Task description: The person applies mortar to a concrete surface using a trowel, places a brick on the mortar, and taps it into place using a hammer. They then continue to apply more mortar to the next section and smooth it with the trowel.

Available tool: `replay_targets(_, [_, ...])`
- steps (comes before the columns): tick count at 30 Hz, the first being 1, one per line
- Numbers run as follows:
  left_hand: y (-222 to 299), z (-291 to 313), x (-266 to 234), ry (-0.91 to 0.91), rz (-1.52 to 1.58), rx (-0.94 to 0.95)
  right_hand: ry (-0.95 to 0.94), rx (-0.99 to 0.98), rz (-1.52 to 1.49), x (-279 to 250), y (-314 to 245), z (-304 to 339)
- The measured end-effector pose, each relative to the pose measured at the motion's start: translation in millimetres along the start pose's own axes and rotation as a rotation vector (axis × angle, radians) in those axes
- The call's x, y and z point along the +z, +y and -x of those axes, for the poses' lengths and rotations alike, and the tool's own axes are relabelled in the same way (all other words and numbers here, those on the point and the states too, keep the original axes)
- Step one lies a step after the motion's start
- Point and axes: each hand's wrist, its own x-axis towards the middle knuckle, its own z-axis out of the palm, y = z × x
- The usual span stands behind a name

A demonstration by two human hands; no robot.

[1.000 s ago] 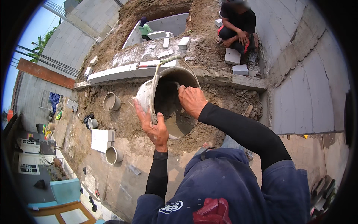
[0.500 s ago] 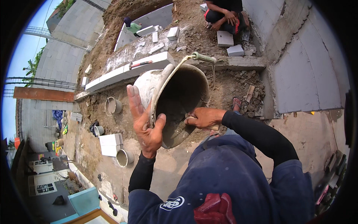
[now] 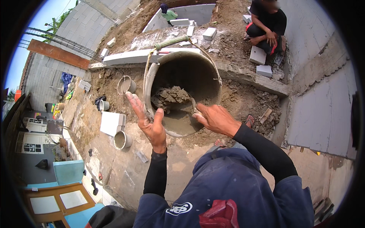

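Observation:
A large grey bucket (image 3: 213,72) with a wire handle is tilted, its mouth toward me. My left hand (image 3: 151,127) is at its lower left rim, fingers and thumb stretched out, the palm side against the rim. Inside the bucket my right hand (image 3: 217,118) is closed round the handle of a trowel (image 3: 193,102). A lump of wet mortar (image 3: 173,95) sits on the trowel and hides most of its blade. More wet mortar (image 3: 180,123) lies along the bucket's lower wall. What bears the bucket's weight is hidden.
Small buckets (image 3: 123,140) and white blocks (image 3: 112,123) stand on the left. Beyond the bucket runs a low block wall (image 3: 133,57). One person (image 3: 268,30) squats at the far right; another (image 3: 168,14) is in a walled pit. A grey wall (image 3: 319,110) rises on the right.
My right hand has raised the trowel with a lump of mortar on it inside the bucket. The bucket's mouth has turned more toward me, and the view has shifted left.

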Motion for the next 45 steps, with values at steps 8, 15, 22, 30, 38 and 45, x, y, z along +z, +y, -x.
replay_targets(8, [-44,35,40,-0.106,-0.013,0.039,0.13,0.243,0.362,-35,19,6])
replay_targets(15, [-33,40,55,-0.378,0.03,0.203,-0.38,0.548,-0.419,-17,74,25])
replay_targets(22, [-26,20,60,-0.371,0.083,0.05,-0.439,0.45,-0.744,0,23,33])
replay_targets(30, [-43,30,48,-0.023,0.229,-0.265,-0.026,0.061,0.267,-15,45,44])
replay_targets(38, [-65,52,75,-0.131,-0.009,-0.024,-0.222,0.376,-0.117,-31,42,34])
replay_targets(45, [-64,45,79,-0.118,0.051,-0.118,-0.317,0.695,-0.096,-78,67,75])
